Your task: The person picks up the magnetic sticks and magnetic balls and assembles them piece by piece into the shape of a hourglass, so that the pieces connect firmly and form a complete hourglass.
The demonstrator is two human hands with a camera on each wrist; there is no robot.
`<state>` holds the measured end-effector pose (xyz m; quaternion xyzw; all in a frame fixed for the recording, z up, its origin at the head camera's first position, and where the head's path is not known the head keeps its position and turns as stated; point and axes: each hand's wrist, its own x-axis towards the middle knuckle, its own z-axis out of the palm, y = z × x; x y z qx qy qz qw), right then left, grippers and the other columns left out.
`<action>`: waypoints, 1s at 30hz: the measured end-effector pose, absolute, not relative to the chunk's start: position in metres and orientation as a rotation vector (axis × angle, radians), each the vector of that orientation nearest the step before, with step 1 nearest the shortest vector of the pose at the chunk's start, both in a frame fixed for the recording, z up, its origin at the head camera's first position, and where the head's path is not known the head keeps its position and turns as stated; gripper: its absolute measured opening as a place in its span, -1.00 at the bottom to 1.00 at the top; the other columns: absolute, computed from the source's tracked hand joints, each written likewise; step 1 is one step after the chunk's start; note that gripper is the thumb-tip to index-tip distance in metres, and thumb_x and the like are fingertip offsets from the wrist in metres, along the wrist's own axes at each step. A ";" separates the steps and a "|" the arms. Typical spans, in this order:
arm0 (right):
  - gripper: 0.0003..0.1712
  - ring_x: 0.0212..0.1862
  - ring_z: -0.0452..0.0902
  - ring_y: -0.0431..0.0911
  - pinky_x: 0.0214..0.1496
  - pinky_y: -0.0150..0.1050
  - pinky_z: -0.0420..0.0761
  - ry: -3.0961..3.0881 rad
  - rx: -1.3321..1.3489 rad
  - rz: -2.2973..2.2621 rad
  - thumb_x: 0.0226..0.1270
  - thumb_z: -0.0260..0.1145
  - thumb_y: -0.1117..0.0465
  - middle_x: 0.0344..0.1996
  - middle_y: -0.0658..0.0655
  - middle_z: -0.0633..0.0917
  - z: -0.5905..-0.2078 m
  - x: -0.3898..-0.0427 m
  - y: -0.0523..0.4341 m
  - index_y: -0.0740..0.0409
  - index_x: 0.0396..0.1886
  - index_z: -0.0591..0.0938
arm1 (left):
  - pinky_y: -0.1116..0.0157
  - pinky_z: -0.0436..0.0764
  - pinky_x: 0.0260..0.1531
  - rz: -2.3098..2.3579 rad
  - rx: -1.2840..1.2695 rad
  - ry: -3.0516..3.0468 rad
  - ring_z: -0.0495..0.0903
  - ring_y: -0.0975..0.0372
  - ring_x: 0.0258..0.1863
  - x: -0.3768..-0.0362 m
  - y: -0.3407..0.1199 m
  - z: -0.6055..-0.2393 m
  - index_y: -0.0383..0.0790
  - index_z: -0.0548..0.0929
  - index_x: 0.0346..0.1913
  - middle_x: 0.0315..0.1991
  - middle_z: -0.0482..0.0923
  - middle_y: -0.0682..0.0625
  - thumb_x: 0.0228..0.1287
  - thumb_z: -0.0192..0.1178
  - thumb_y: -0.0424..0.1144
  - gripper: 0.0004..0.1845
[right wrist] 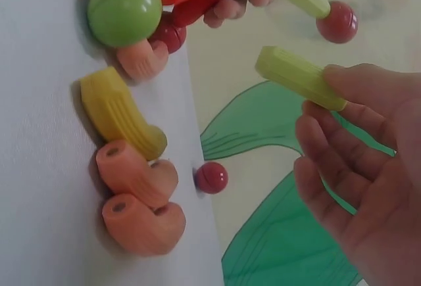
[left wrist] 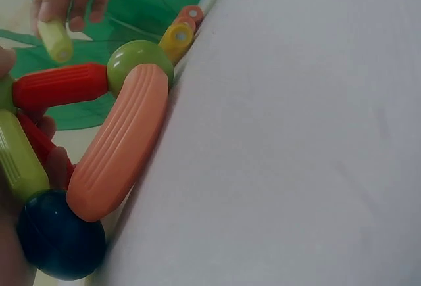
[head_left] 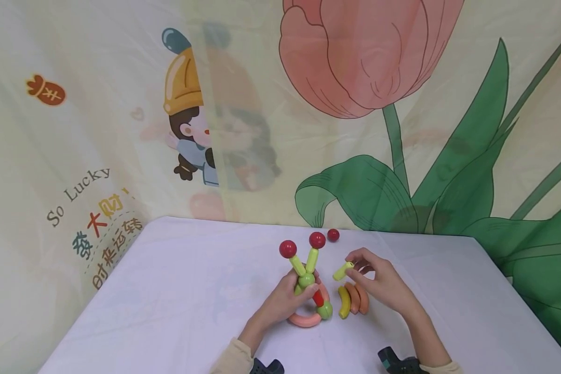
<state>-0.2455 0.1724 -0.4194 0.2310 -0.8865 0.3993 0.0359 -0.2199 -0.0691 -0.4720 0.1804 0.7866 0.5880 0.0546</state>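
Right hand (head_left: 378,283) pinching a green stick (head_left: 343,271) at the fingertips, raised above the table (head_left: 191,291), just over three curved pieces (head_left: 353,299). Left hand (head_left: 285,298) gripping the toy figure (head_left: 308,283), upright on its pink ring (head_left: 304,320). Loose red ball (head_left: 333,235) behind.

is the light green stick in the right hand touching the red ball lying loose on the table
Apart. The right wrist view shows the light green ridged plastic stick pinched in the right hand, raised, with clear backdrop between it and the loose red ball.
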 end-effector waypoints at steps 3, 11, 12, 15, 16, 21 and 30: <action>-0.69 -0.22 0.54 -0.23 -0.14 -0.40 0.57 -2.672 0.723 1.255 0.22 0.34 0.07 -0.26 -0.08 0.63 -0.417 -0.243 0.168 0.04 -0.08 0.54 | 0.43 0.48 0.03 1.802 0.568 2.384 0.50 0.32 -0.09 -0.221 -0.068 -0.473 -0.05 0.38 0.11 -0.06 0.53 0.07 0.34 0.12 -0.09 -0.66; -0.69 -0.22 0.51 -0.25 -0.16 -0.42 0.57 -2.561 0.720 1.292 0.22 0.35 0.10 -0.24 -0.10 0.63 -0.412 -0.235 0.154 0.03 -0.06 0.55 | 0.43 0.49 0.03 1.794 0.556 2.412 0.50 0.33 -0.07 -0.220 -0.065 -0.473 -0.09 0.31 0.15 -0.04 0.49 0.07 0.35 0.11 -0.10 -0.61; -0.69 -0.22 0.51 -0.25 -0.16 -0.42 0.57 -2.546 0.728 1.296 0.22 0.35 0.11 -0.24 -0.10 0.63 -0.412 -0.234 0.152 0.04 -0.06 0.55 | 0.43 0.49 0.03 1.787 0.552 2.420 0.50 0.33 -0.07 -0.220 -0.065 -0.473 -0.08 0.31 0.15 -0.04 0.49 0.08 0.35 0.11 -0.09 -0.61; -0.69 -0.23 0.51 -0.26 -0.16 -0.41 0.57 -2.512 0.761 1.299 0.21 0.36 0.12 -0.24 -0.10 0.64 -0.411 -0.232 0.147 0.02 -0.07 0.55 | 0.43 0.49 0.04 1.782 0.546 2.426 0.50 0.33 -0.08 -0.220 -0.064 -0.473 -0.08 0.30 0.14 -0.07 0.47 0.09 0.35 0.11 -0.08 -0.61; -0.68 -0.23 0.51 -0.25 -0.16 -0.41 0.57 -2.504 0.771 1.299 0.20 0.36 0.12 -0.24 -0.10 0.64 -0.411 -0.231 0.145 0.03 -0.06 0.55 | 0.42 0.49 0.04 1.784 0.545 2.426 0.50 0.33 -0.08 -0.220 -0.064 -0.473 -0.07 0.29 0.14 -0.07 0.47 0.10 0.35 0.11 -0.08 -0.61; -0.69 -0.25 0.50 -0.26 -0.18 -0.40 0.57 -2.477 0.773 1.285 0.19 0.38 0.14 -0.26 -0.11 0.63 -0.411 -0.228 0.138 -0.01 -0.07 0.55 | 0.42 0.50 0.01 1.782 0.538 2.429 0.49 0.33 -0.10 -0.220 -0.063 -0.473 -0.04 0.27 0.16 -0.09 0.48 0.12 0.34 0.11 -0.05 -0.59; -0.65 -0.27 0.53 -0.27 -0.22 -0.41 0.59 -2.444 0.809 1.293 0.16 0.40 0.19 -0.22 -0.11 0.62 -0.414 -0.223 0.126 0.02 -0.05 0.54 | 0.43 0.50 0.05 1.762 0.557 2.456 0.49 0.35 -0.07 -0.218 -0.063 -0.472 -0.02 0.25 0.20 -0.05 0.44 0.11 0.35 0.10 -0.02 -0.55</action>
